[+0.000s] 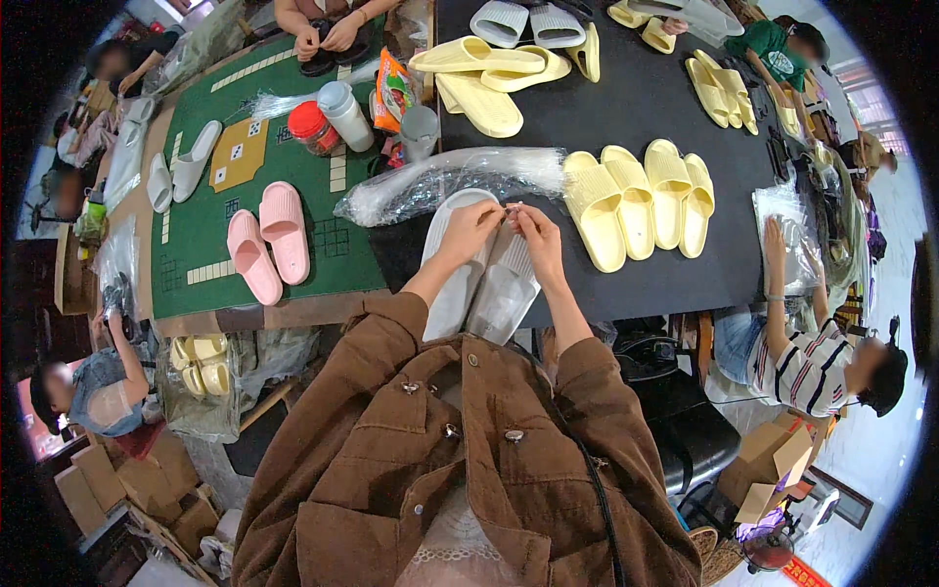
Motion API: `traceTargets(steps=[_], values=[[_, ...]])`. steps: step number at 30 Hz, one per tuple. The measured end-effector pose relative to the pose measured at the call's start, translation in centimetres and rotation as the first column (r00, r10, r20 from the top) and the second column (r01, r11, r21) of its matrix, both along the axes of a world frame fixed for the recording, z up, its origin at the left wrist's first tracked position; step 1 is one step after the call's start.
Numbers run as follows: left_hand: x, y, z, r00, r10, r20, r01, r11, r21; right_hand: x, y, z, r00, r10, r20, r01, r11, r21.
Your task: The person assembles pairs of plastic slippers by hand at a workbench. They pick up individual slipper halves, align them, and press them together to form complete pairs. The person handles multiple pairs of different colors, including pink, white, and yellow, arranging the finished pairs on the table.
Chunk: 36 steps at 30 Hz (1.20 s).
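Note:
A pair of pale grey slides lies in front of me at the table's near edge: the left slide (447, 298) and the right slide (505, 293), which looks covered by clear plastic. Over their straps my left hand (468, 233) and my right hand (536, 240) come together, fingertips pinched. Whatever is between the fingertips is too small to name. Just beyond my hands stretches a bundle of thin clear plastic strands (489, 171), partly in a clear wrapper. To the right of my right hand, several pale yellow slides (597, 220) stand in a row on the black tabletop (548, 311).
More yellow slides (484, 103) are piled at the far side. On the green mat (342, 264) at left are pink slides (284, 232), white slides (196, 159), a red-lidded jar (311, 127) and a white bottle (344, 115). Several people work around the tables; one hand (775, 249) rests on plastic bags at right.

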State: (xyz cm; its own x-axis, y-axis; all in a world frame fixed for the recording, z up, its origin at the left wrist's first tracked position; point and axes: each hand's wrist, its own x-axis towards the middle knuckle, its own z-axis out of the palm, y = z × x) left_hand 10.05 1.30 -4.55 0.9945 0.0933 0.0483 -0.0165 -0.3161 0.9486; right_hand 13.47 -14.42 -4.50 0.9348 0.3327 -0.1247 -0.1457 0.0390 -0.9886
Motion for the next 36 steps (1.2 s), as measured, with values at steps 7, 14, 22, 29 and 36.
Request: traceTargets(steps=[7,14,22,29,36], values=[[-0.3,-0.2,-0.1,0.997,0.067,0.033,-0.063,0.993,-0.098,0.1,0.5,0.3,0.999,-0.027,-0.033,0.023,0.994,-0.106],[-0.5,-0.3,-0.3,0.987,0.103,0.120,-0.102,0.995,-0.018,-0.1,1.2,1.3,0.999,-0.025,0.027,0.031,0.965,-0.259],[-0.6,-0.6,-0.1,0.984,0.134,0.119,-0.128,0.990,-0.051,-0.4,1.2,0.6,0.998,-0.038,0.059,0.047,0.987,-0.156],[-0.7,-0.5,0.3,0.988,0.123,0.091,-0.119,0.992,-0.045,-0.3,1.1,0.5,0.999,-0.042,-0.018,0.041,0.997,-0.063],[-0.8,-0.7,0.2,0.980,0.160,0.119,-0.163,0.986,0.018,-0.1,1.1,-0.9,0.965,0.017,0.263,0.055,0.962,-0.266]])
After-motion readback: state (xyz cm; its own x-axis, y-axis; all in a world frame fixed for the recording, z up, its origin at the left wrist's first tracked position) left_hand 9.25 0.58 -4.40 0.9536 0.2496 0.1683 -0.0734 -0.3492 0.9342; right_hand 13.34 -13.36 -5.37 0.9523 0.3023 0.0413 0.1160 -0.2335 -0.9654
